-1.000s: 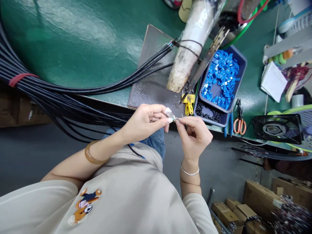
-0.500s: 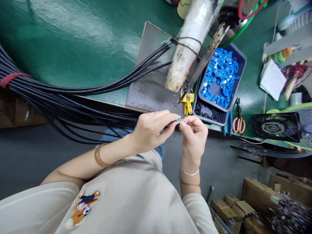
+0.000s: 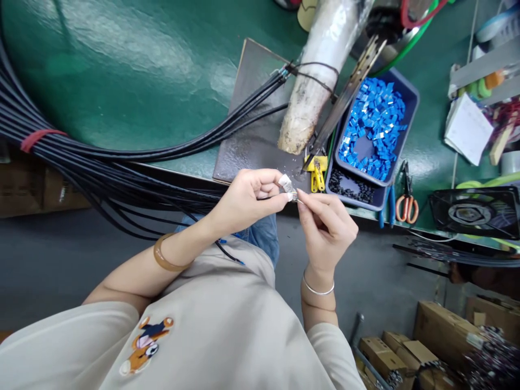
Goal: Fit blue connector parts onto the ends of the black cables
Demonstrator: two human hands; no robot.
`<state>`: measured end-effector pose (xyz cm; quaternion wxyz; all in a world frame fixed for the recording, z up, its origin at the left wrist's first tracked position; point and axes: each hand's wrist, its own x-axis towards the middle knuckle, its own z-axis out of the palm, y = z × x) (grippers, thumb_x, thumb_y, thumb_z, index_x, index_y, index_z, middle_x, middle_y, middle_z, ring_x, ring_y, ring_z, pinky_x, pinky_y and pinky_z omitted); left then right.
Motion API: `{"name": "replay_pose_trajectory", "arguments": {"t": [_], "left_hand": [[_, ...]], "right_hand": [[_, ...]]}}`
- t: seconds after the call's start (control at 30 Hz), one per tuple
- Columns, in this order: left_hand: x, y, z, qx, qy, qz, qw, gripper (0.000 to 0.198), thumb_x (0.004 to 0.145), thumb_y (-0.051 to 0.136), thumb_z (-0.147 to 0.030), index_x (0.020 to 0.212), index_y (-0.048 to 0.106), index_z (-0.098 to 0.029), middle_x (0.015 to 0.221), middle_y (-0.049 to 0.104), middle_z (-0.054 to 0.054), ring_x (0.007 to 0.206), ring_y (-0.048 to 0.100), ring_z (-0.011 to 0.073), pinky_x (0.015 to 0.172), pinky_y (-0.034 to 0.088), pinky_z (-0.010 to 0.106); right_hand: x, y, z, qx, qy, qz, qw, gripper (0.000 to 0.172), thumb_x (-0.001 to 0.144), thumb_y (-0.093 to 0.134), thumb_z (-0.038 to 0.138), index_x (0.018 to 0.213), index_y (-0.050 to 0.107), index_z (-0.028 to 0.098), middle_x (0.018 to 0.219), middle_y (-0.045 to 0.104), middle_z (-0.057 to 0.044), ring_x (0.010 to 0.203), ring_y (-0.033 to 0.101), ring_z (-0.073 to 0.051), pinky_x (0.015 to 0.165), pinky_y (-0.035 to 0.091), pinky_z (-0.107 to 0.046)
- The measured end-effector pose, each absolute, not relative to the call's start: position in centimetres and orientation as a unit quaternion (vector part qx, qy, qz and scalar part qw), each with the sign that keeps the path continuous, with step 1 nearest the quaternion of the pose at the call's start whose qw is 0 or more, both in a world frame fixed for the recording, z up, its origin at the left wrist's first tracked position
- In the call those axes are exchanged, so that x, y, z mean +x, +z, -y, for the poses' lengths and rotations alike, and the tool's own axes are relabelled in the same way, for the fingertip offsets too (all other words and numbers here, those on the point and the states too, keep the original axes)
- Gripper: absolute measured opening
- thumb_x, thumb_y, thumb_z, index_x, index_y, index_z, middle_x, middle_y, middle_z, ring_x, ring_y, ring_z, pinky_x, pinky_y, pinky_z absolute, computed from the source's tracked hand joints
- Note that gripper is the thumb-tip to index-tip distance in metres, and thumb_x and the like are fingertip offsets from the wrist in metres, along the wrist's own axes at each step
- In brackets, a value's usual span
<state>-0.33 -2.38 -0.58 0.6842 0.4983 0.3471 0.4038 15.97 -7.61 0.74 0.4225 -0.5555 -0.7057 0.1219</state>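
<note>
My left hand [image 3: 258, 195] is raised off the front edge of the bench, with white wraps on the thumb tip and a fingertip. Thumb and finger pinch thin wire ends [image 3: 295, 195], too small to count. Opposite them, my right hand [image 3: 330, 225] presses its thumb and forefinger together on the same wires, its fingertips almost touching the left ones. Any cable behind the wires is hidden by my left hand. A short black cable end with a blue tip [image 3: 231, 254] lies against my shirt.
A bundle of black cables [image 3: 101, 154] with a red tie [image 3: 40, 138] runs along the bench edge. A wrapped white tube [image 3: 311, 92] overhangs a dark board [image 3: 239, 157]. Right are yellow clips [image 3: 317, 173], a bin [image 3: 411, 116] of blue pieces, pliers [image 3: 390, 206] and orange-handled cutters [image 3: 407, 208].
My left fingers have opened out around the wires, baring the white wraps. My right hand has turned slightly and shifted right. The blue-tipped cable end on my shirt shows more.
</note>
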Motion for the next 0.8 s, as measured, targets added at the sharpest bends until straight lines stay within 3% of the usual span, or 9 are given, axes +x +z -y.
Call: {"name": "replay_pose_trajectory", "arguments": {"t": [0.13, 0.37, 0.47, 0.8], "left_hand": [[-0.3, -0.6, 2.2, 0.49, 0.397, -0.333, 0.701, 0.011, 0.082, 0.062, -0.016, 0.074, 0.055, -0.015, 0.052, 0.036, -0.008, 0.045, 0.025, 0.0024, 0.04, 0.019, 0.017], [-0.3, -0.6, 2.3, 0.494, 0.398, -0.323, 0.703, 0.011, 0.083, 0.064, -0.018, 0.075, 0.057, -0.016, 0.051, 0.035, -0.008, 0.045, 0.024, 0.0035, 0.042, 0.019, 0.019], [-0.3, -0.7, 2.3, 0.499, 0.403, -0.322, 0.696, 0.01, 0.084, 0.064, -0.019, 0.077, 0.058, -0.016, 0.052, 0.035, -0.008, 0.046, 0.025, 0.0038, 0.042, 0.019, 0.02], [-0.4, -1.0, 2.3, 0.507, 0.41, -0.314, 0.69, 0.011, 0.087, 0.062, -0.021, 0.079, 0.056, -0.016, 0.056, 0.036, -0.007, 0.049, 0.028, 0.0043, 0.044, 0.022, 0.019]], "right_hand": [[16.0, 0.4, 7.9, -0.564, 0.108, 0.706, 0.415, 0.038, 0.088, 0.066, 0.011, 0.115, 0.072, 0.036, 0.091, 0.07, 0.002, 0.072, 0.065, -0.009, 0.063, 0.054, -0.024], [15.8, -0.2, 7.2, -0.6, 0.239, 0.543, 0.537, 0.016, 0.086, 0.071, 0.021, 0.099, 0.075, 0.029, 0.087, 0.071, 0.001, 0.073, 0.068, -0.012, 0.061, 0.053, -0.026], [15.6, -0.4, 6.8, -0.593, 0.27, 0.542, 0.531, 0.007, 0.084, 0.073, 0.024, 0.09, 0.076, 0.026, 0.082, 0.069, 0.0, 0.074, 0.065, -0.012, 0.061, 0.052, -0.026], [14.8, -0.4, 6.6, -0.608, 0.273, 0.549, 0.504, 0.007, 0.085, 0.072, 0.028, 0.09, 0.075, 0.025, 0.083, 0.065, -0.002, 0.079, 0.06, -0.013, 0.061, 0.047, -0.027]]}}
